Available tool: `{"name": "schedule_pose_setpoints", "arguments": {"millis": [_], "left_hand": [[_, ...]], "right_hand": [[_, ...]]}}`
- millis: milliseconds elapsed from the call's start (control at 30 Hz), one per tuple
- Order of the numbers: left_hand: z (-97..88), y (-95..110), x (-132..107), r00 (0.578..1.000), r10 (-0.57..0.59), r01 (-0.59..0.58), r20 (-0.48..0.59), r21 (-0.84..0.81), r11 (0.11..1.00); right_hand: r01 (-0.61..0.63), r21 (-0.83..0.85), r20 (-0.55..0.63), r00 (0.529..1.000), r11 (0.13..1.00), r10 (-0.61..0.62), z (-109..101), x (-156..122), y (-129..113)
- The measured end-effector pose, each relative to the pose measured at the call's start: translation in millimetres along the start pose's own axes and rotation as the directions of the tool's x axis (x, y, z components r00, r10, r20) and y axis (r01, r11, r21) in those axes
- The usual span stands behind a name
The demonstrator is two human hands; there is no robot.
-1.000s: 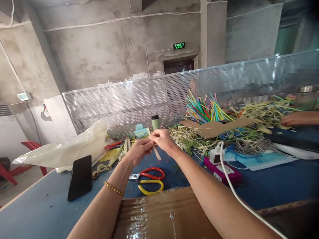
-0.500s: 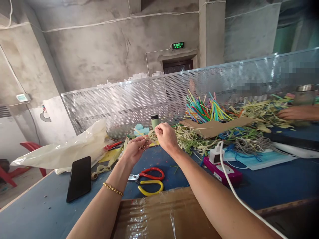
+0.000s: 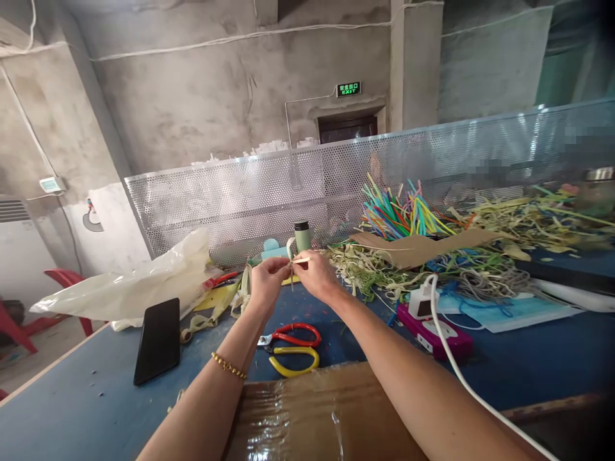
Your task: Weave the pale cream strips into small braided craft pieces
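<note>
My left hand (image 3: pixel 267 280) and my right hand (image 3: pixel 318 276) meet above the far middle of the table, fingertips pinched close together. Between them is a narrow pale strip (image 3: pixel 289 246), curled upward in a loop, with one end lying across the right fingertips. The left fingers close on the same strip where the two hands meet; whether it is knotted there is too small to tell. Nearer me, scissors (image 3: pixel 294 371) with one red and one yellow handle lie on the blue table. A green bottle with a black lid (image 3: pixel 302 238) stands just behind my hands.
A black phone (image 3: pixel 157 341) and cream plastic sheeting (image 3: pixel 144 275) are at left. Cardboard (image 3: pixel 327 416) lies in front of me. To the right are tangled strips (image 3: pixel 365 269), colourful stems (image 3: pixel 408 211), a purple power block (image 3: pixel 439 336) with a white cable, and a blue mask (image 3: pixel 519 312).
My hands have come together, the right moving down to the left. The pale strip now loops up between them. At far right, another person's hand has left the view.
</note>
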State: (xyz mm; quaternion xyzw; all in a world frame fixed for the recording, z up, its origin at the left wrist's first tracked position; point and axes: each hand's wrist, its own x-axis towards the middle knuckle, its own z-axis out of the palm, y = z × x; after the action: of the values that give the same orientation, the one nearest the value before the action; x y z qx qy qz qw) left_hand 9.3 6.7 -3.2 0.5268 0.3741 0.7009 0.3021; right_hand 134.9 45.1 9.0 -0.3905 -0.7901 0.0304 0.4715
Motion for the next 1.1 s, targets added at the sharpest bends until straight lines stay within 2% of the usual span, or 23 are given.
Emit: {"name": "schedule_pose_setpoints", "arguments": {"millis": [100,233,400,533,700,800,900,1100], "left_hand": [[-0.9,1,0,1.000,-0.005,0.006,-0.007,0.065,0.998],[-5.1,0,2,0.999,-0.036,0.036,0.002,0.041,0.999],[-14.4,-1,8,0.991,-0.118,0.123,0.067,-0.074,0.990],[-16.4,2,8,0.978,-0.154,0.175,0.138,-0.164,0.971],[-13.1,5,6,0.960,-0.223,0.264,0.171,-0.277,0.924],[-12.2,4,6,0.971,-0.206,0.234,0.125,-0.295,0.926],[-12.7,2,7,0.978,-0.183,0.204,0.099,-0.279,0.938],[-13.5,1,5,0.970,-0.173,0.191,0.168,-0.098,0.977]], "right_hand": [[0.030,-0.020,-0.004,1.000,0.999,-0.030,1,0,0],[0.053,-0.001,-0.010,0.999,0.999,-0.053,2,0,0],[0.051,0.178,0.061,0.996,0.983,-0.062,-2,4,2],[0.031,0.357,0.125,0.989,0.934,-0.081,-7,6,4],[-0.058,0.436,0.091,0.996,0.898,0.020,-7,7,9],[-0.065,0.397,0.049,0.998,0.915,0.049,-5,5,7],[-0.024,0.293,0.060,0.998,0.956,0.006,-3,1,3],[0.033,0.152,0.059,0.997,0.988,-0.042,1,-4,-3]]}}
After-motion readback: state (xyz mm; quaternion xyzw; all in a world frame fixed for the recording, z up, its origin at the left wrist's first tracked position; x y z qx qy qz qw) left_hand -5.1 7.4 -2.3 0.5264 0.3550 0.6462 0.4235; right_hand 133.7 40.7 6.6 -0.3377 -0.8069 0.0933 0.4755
